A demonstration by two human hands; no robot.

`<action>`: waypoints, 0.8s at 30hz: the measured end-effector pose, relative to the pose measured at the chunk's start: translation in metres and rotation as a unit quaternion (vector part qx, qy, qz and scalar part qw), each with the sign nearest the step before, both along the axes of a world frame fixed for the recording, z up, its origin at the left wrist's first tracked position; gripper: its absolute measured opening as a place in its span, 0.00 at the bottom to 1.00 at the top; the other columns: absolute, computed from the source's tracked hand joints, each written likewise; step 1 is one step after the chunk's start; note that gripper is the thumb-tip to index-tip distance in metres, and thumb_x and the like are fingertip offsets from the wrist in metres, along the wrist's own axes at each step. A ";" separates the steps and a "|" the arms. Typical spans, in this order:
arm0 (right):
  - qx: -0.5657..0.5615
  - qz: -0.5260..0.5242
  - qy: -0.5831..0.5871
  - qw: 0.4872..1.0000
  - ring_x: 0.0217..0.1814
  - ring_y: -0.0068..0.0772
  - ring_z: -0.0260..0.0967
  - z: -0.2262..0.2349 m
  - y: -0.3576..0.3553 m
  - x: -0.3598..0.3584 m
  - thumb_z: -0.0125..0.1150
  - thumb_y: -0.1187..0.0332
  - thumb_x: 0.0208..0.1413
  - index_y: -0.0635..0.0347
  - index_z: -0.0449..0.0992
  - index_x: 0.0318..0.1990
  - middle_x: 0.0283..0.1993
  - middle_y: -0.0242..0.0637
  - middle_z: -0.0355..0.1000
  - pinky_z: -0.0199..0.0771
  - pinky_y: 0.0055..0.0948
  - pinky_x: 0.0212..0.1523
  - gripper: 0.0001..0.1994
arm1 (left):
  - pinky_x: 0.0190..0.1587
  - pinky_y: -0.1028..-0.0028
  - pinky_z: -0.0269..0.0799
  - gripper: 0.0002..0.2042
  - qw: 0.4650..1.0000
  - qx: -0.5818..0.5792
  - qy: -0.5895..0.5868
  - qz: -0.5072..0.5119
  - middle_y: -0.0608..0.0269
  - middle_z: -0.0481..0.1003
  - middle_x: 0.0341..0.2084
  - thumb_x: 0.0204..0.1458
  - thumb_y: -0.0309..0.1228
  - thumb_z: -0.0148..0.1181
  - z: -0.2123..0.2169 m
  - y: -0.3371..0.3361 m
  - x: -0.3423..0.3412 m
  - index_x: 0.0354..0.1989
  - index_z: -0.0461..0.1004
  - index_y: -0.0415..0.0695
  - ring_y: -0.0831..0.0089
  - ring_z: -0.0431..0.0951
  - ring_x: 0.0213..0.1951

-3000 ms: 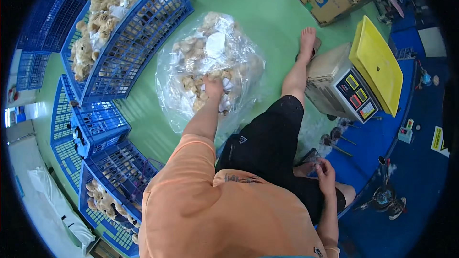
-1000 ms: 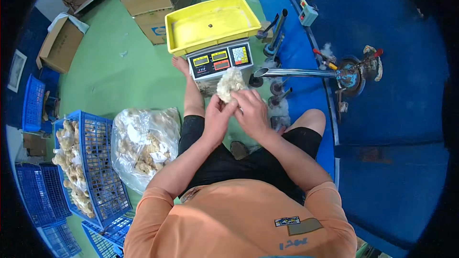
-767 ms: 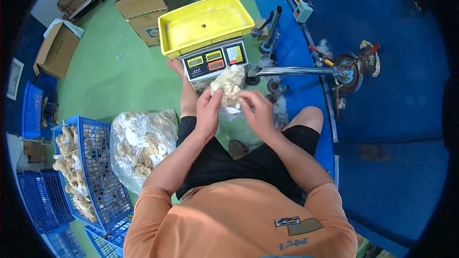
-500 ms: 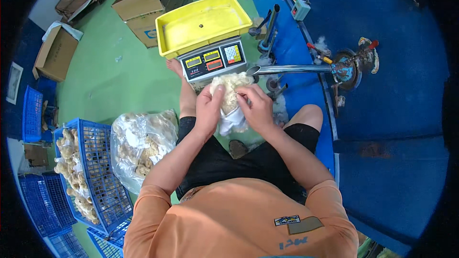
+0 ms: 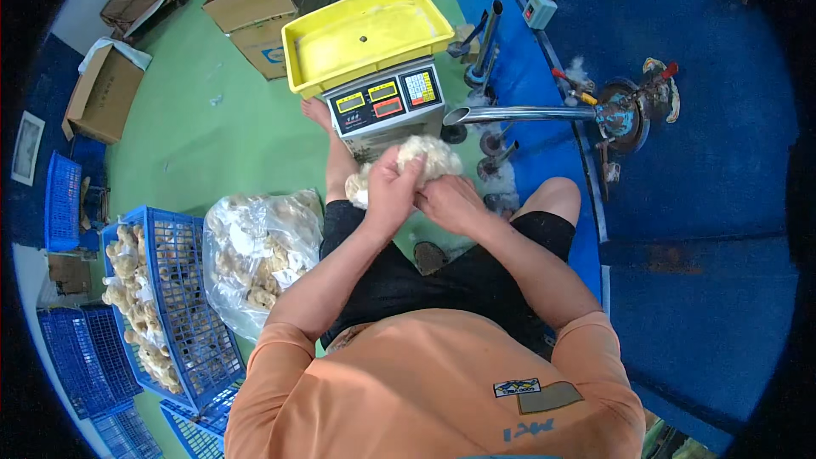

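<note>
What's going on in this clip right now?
A person in an orange T-shirt is holding a cream plush toy between the left grip and the right grip. Just beyond it are a steel pipe with a slanted end and a scale topped by a yellow tray. To the person's left, a clear plastic bag and a blue crate contain more plush toys.

Plush toy [image 5: 431,155] partly covered by hands [image 5: 393,194], cardboard box [image 5: 257,44] cut off above, scale displays [image 5: 349,103] unreadably small
</note>
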State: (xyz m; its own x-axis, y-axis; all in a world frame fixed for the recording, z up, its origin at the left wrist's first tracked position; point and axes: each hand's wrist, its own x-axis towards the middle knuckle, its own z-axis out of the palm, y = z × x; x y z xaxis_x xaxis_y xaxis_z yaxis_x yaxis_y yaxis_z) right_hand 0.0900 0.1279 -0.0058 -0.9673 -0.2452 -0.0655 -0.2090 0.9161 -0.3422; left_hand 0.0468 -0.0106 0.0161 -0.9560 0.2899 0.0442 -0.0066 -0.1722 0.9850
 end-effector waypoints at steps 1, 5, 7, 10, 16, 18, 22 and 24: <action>0.000 0.000 0.000 1.000 0.28 0.49 0.73 0.002 0.000 0.000 0.60 0.65 0.58 0.53 0.79 0.42 0.33 0.41 0.77 0.71 0.41 0.30 0.08 | 0.42 0.79 0.74 0.11 1.000 0.000 0.000 0.000 0.60 0.80 0.39 0.64 0.27 0.53 0.000 -0.002 -0.002 0.49 0.75 0.35 0.78 0.77 0.38; -0.262 -0.094 0.229 0.933 0.26 0.51 0.73 0.023 0.005 -0.004 0.59 0.65 0.59 0.54 0.78 0.40 0.32 0.42 0.78 0.69 0.43 0.28 0.07 | 0.37 0.78 0.73 0.11 0.989 0.018 -0.123 0.083 0.59 0.80 0.36 0.61 0.27 0.55 0.018 -0.008 -0.030 0.47 0.77 0.34 0.76 0.76 0.34; -0.240 -0.103 0.235 0.936 0.26 0.49 0.73 0.023 0.011 -0.010 0.59 0.66 0.58 0.55 0.78 0.40 0.31 0.41 0.78 0.69 0.42 0.28 0.06 | 0.37 0.79 0.73 0.11 0.990 -0.001 -0.115 0.078 0.59 0.80 0.36 0.61 0.28 0.55 0.033 0.002 -0.036 0.46 0.77 0.34 0.76 0.75 0.33; -0.175 -0.138 0.237 0.946 0.27 0.46 0.73 0.021 0.020 -0.019 0.61 0.69 0.58 0.58 0.78 0.39 0.29 0.39 0.77 0.69 0.38 0.29 0.05 | 0.34 0.79 0.72 0.11 0.991 -0.065 -0.103 0.062 0.59 0.80 0.34 0.60 0.29 0.57 0.053 0.022 -0.042 0.43 0.79 0.34 0.77 0.75 0.32; -0.216 -0.244 0.282 0.903 0.24 0.45 0.71 0.040 0.043 -0.014 0.58 0.68 0.59 0.58 0.76 0.36 0.29 0.38 0.77 0.68 0.39 0.26 0.05 | 0.36 0.78 0.71 0.13 0.983 -0.162 0.054 -0.073 0.58 0.80 0.33 0.59 0.33 0.59 0.072 0.064 -0.082 0.41 0.81 0.34 0.77 0.74 0.32; -0.200 -0.266 0.296 0.896 0.23 0.42 0.70 0.038 0.068 -0.010 0.58 0.68 0.60 0.58 0.76 0.35 0.28 0.38 0.77 0.68 0.38 0.26 0.05 | 0.37 0.77 0.71 0.12 0.976 -0.155 0.105 -0.113 0.58 0.80 0.34 0.58 0.32 0.60 0.077 0.063 -0.091 0.44 0.80 0.36 0.76 0.74 0.33; -0.415 -0.392 0.217 0.792 0.25 0.24 0.69 0.053 0.122 0.006 0.56 0.71 0.64 0.60 0.76 0.36 0.28 0.34 0.75 0.70 0.26 0.29 0.05 | 0.40 0.76 0.72 0.13 0.964 -0.140 0.141 -0.177 0.59 0.79 0.37 0.58 0.30 0.60 0.070 0.048 -0.094 0.49 0.78 0.38 0.75 0.75 0.35; -0.468 -0.391 0.257 0.750 0.27 0.23 0.69 0.069 0.118 0.009 0.55 0.72 0.65 0.61 0.76 0.36 0.29 0.34 0.74 0.72 0.23 0.32 0.06 | 0.43 0.75 0.73 0.16 0.961 -0.131 0.107 -0.217 0.59 0.78 0.39 0.59 0.28 0.59 0.051 0.030 -0.082 0.55 0.75 0.39 0.75 0.75 0.37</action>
